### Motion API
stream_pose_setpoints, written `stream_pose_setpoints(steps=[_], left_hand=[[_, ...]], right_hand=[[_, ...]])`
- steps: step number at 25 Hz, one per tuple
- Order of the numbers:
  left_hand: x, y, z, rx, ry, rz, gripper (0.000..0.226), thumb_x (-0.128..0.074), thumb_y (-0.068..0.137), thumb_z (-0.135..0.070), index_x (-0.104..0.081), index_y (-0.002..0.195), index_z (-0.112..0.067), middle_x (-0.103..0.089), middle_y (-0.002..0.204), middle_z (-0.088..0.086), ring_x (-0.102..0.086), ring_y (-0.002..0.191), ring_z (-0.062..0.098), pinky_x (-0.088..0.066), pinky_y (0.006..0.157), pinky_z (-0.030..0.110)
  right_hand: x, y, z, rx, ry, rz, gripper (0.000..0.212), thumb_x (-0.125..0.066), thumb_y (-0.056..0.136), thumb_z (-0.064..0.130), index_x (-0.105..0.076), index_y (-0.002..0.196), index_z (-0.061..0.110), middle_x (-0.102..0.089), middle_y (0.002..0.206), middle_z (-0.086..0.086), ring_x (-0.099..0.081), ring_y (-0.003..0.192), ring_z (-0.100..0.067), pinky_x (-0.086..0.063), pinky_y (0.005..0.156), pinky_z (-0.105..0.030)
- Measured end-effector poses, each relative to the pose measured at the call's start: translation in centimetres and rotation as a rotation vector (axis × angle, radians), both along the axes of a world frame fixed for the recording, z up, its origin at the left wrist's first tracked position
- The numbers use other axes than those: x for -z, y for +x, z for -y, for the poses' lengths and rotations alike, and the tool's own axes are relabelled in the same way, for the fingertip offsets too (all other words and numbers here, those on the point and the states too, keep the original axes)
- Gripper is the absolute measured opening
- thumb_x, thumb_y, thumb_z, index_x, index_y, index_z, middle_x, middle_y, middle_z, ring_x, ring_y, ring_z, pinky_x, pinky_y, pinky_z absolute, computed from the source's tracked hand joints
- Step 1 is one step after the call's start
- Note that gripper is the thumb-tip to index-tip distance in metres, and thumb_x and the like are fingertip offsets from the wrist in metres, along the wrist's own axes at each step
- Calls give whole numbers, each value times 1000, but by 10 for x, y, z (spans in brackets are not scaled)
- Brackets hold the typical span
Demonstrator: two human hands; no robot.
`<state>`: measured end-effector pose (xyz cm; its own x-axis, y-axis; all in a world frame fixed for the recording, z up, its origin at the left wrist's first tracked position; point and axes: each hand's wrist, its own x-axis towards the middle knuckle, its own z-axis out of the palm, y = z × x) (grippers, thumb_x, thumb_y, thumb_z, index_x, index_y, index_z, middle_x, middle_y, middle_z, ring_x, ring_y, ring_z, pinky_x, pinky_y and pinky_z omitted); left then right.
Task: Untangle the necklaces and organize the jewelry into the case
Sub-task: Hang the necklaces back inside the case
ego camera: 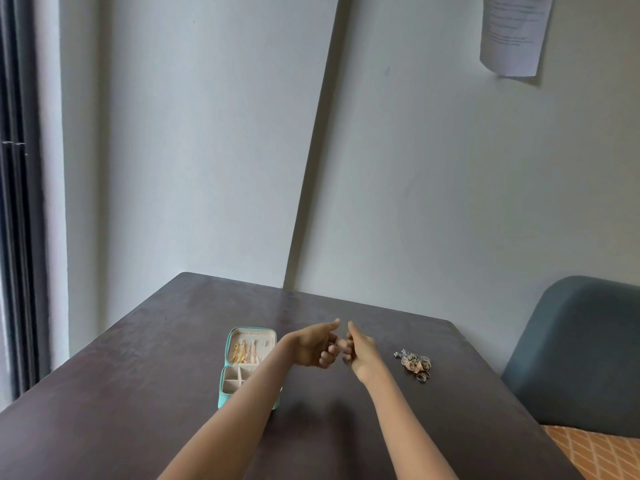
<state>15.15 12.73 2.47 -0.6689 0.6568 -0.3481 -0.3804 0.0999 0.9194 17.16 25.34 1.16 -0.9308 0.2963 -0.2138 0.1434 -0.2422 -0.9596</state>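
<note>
Both hands, left hand (317,348) and right hand (358,351), meet with fingers curled (contents unclear); jewelry pile (414,363) lies nearer the right; case (227,355) left.

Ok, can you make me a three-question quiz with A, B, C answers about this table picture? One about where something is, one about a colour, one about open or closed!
1. Where is the jewelry pile?
A. inside the case
B. on the table, right of the hands
C. on the chair

2. What colour is the case outside?
A. teal
B. red
C. black

3. Is the case open?
A. zipped shut
B. open
C. upside down

Answers: 1 B, it lies on the bare table beyond the right hand. 2 A, its edge is teal. 3 B, its compartments and hung chains show.
</note>
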Motion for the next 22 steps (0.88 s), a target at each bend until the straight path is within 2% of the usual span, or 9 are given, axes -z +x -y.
stream_pose_setpoints(steps=[3, 7, 9, 11, 13, 15, 17, 20, 22], left_hand=[[5, -4, 2, -151, 389, 164, 60, -25, 97, -53, -59, 97, -3, -69, 74, 10, -67, 58, 22, -57, 54, 28], [15, -9, 0, -391, 709, 255, 68, -28, 95, -58, -51, 115, 3, -64, 107, 21, -70, 81, 41, -60, 68, 45], [21, -11, -1, -470, 758, 248, 71, -27, 94, -61, -48, 118, 2, -61, 112, 21, -67, 88, 43, -56, 78, 48], [26, -13, -1, -514, 790, 255, 74, -25, 93, -64, -48, 118, 2, -59, 115, 21, -61, 97, 43, -52, 82, 49], [28, -15, -1, -554, 814, 263, 76, -24, 92, -65, -49, 117, 2, -59, 115, 19, -59, 97, 39, -56, 72, 45], [29, -16, -2, -584, 817, 267, 77, -24, 91, -67, -50, 115, 1, -60, 113, 18, -60, 92, 35, -57, 63, 39], [31, -17, -3, -591, 821, 265, 78, -25, 91, -67, -51, 116, 1, -60, 113, 18, -60, 89, 32, -56, 61, 37], [26, -20, -2, -572, 825, 250, 76, -26, 91, -66, -54, 113, 1, -61, 113, 17, -61, 93, 33, -56, 67, 39], [23, -22, 0, -579, 845, 258, 73, -26, 93, -63, -55, 110, 2, -61, 111, 19, -61, 96, 33, -57, 67, 39]], right_hand=[[5, -4, -3, -61, -8, -8, 22, -50, 94, 10, -55, 72, 10, -51, 45, 2, -46, 36, -7, -40, 39, -18], [13, -4, -5, 13, 167, -89, 19, -52, 95, 15, -56, 77, 10, -53, 65, -3, -48, 56, -10, -44, 50, -20], [13, -2, -6, 50, 321, -197, 14, -56, 93, 17, -62, 83, 8, -55, 66, -2, -48, 58, -11, -42, 49, -18], [12, -1, -8, 24, 570, -280, 12, -60, 89, 20, -69, 84, 14, -62, 68, 4, -54, 63, -11, -45, 57, -20], [9, -1, -9, -74, 883, -297, 11, -65, 84, 24, -75, 86, 22, -71, 80, 9, -63, 75, -9, -48, 70, -23], [6, -2, -8, -133, 1068, -290, 13, -68, 82, 27, -76, 91, 23, -73, 92, 6, -65, 86, -11, -49, 77, -27], [1, -1, -5, -135, 1159, -288, 12, -67, 81, 28, -77, 88, 26, -71, 89, 7, -64, 87, -14, -48, 73, -28], [-8, -6, 0, -113, 1222, -271, 13, -64, 82, 27, -76, 81, 23, -55, 67, 14, -63, 85, -18, -42, 66, -26], [-15, -12, 6, -124, 1196, -260, 15, -63, 81, 24, -76, 78, 16, -58, 64, 11, -64, 83, -20, -46, 68, -29]])
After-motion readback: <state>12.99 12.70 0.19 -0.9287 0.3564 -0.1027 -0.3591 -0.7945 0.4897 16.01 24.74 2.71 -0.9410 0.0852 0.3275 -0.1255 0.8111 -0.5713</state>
